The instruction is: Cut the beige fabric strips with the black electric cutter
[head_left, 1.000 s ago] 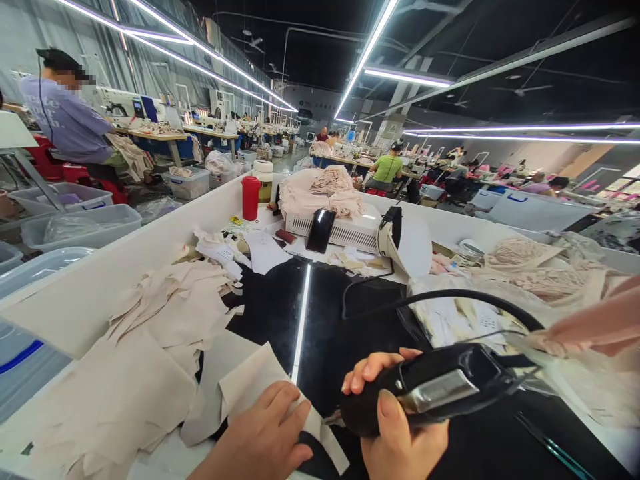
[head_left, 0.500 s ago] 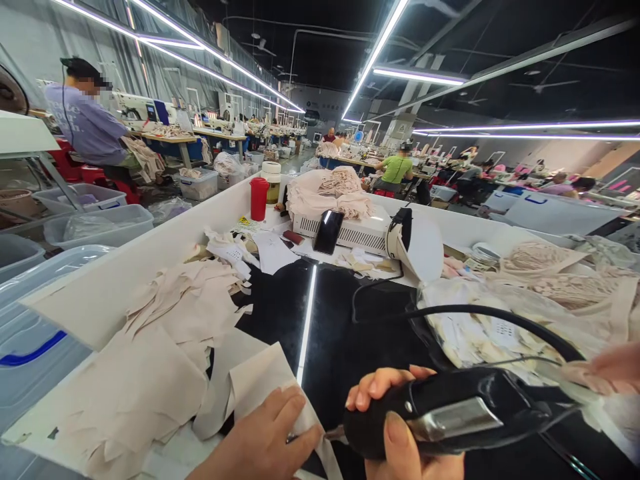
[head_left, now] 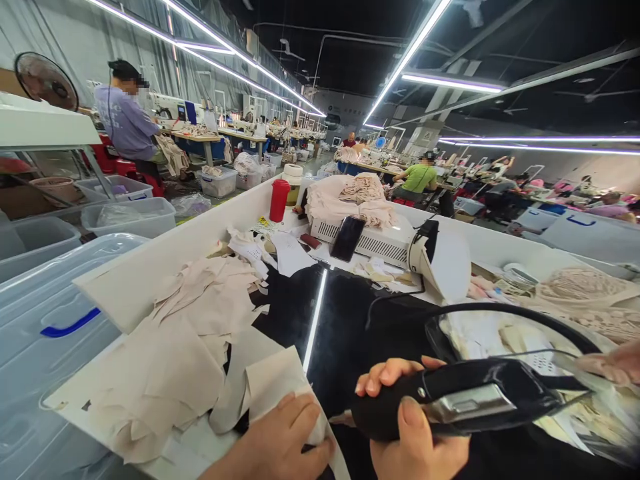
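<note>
My left hand point(head_left: 280, 433) is closed on the edge of a folded beige fabric piece point(head_left: 274, 373) at the bottom centre, its fingers bent over the cloth. My right hand point(head_left: 417, 440) wraps round a black corded handheld tool point(head_left: 480, 390) with a metal lever on its side. The tool's pointed metal tip point(head_left: 345, 419) faces left, close to the fabric edge by my left hand; whether it touches I cannot tell. A thick black cable curves above the tool. A heap of beige fabric pieces point(head_left: 165, 353) lies left of my left hand.
Another hand point(head_left: 613, 365) shows at the right edge near a clear plastic bag of scraps point(head_left: 480, 333). Ahead stand a phone point(head_left: 349, 239), a white vented box point(head_left: 385, 248) topped with fabric, and a red cup point(head_left: 279, 200). Clear plastic bins point(head_left: 75, 287) are on the left.
The view has turned left, so the scene sits further right in the picture. Both hands keep their hold on the fabric and the tool.
</note>
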A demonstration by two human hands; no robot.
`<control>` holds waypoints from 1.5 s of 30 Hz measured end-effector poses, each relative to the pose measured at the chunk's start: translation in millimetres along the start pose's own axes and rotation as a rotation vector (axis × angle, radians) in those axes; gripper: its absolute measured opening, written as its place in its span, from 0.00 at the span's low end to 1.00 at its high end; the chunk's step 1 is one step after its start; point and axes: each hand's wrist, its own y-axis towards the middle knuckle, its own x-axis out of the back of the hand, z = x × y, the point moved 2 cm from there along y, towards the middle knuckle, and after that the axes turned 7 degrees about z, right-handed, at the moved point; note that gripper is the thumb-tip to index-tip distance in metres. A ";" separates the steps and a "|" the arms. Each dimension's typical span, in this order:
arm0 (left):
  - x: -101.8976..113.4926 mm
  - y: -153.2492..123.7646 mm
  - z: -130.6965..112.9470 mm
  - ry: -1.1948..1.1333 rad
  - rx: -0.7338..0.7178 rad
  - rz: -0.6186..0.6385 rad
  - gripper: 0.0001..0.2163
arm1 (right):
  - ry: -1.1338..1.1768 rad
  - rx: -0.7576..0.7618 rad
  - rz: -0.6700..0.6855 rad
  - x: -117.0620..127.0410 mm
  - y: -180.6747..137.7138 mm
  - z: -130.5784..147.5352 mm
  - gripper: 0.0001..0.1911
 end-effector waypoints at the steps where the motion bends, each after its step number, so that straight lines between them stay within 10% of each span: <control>1: 0.5 0.4 -0.1 0.000 0.001 -0.003 0.09 | -0.009 -0.002 0.021 2.0 -1.1 -1.3 0.18; 45: -6.1 -12.5 36.3 0.066 -0.228 -0.002 0.12 | -0.033 -0.051 0.024 -13.4 -1.1 -19.7 0.17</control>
